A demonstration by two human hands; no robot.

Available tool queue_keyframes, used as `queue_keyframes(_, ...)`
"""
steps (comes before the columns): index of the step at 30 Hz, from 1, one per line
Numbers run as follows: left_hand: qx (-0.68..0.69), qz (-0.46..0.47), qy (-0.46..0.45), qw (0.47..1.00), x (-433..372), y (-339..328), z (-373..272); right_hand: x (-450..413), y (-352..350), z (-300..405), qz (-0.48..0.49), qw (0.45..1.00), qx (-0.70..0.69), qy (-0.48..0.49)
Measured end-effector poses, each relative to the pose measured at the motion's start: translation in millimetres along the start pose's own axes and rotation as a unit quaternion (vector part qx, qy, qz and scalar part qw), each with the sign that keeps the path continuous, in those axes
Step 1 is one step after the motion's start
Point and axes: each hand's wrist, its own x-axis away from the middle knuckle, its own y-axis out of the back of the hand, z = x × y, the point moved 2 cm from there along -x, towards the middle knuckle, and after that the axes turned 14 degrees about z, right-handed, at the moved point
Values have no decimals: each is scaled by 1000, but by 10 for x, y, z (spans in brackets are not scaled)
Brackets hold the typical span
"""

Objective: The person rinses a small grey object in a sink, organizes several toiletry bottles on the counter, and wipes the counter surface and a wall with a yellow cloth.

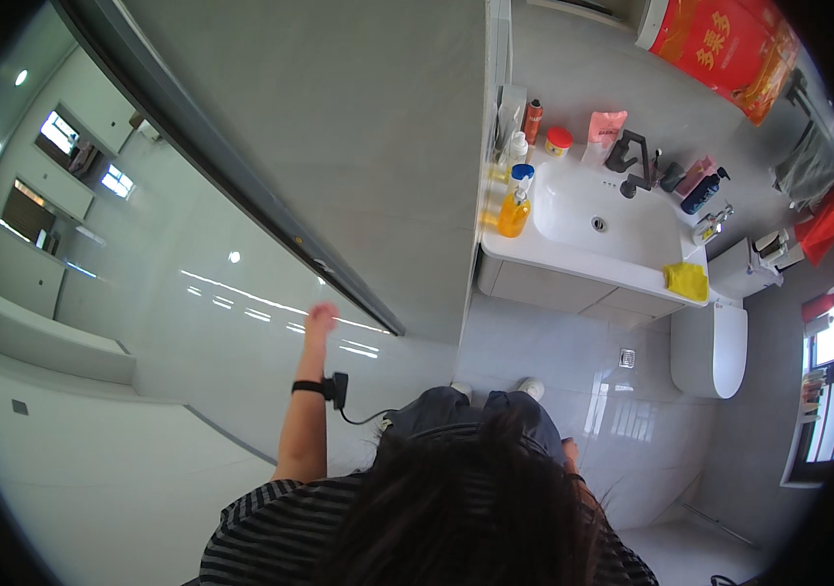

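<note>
My left hand (322,318) is raised in front of me at the left, blurred, close to the dark edge of a door (299,242). Whether it touches the door or holds anything is too blurred to tell. A black strap with a small device sits on the left wrist. My right hand (570,448) hangs low beside my right thigh, mostly hidden, so its fingers cannot be made out. Ahead to the right, a yellow cloth (686,281) lies on the front right corner of a white washbasin (607,253).
Bottles, including an orange pump bottle (513,214), and a red-lidded jar (558,141) stand around the basin. A black faucet (633,157) rises behind it. Right of the vanity is a white toilet (730,351); a floor drain (628,358) lies nearby. Tiled floor extends through the doorway at left.
</note>
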Motion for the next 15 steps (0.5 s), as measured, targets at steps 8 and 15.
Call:
queue_keyframes(8, -249, -189, -331, 890, 75, -476, -2211, 107, 22, 87, -21, 996, -62, 60)
queue_keyframes(15, -242, -232, -394, 855, 476, -795, -2474, -92, -187, -145, -38, 996, -56, 52)
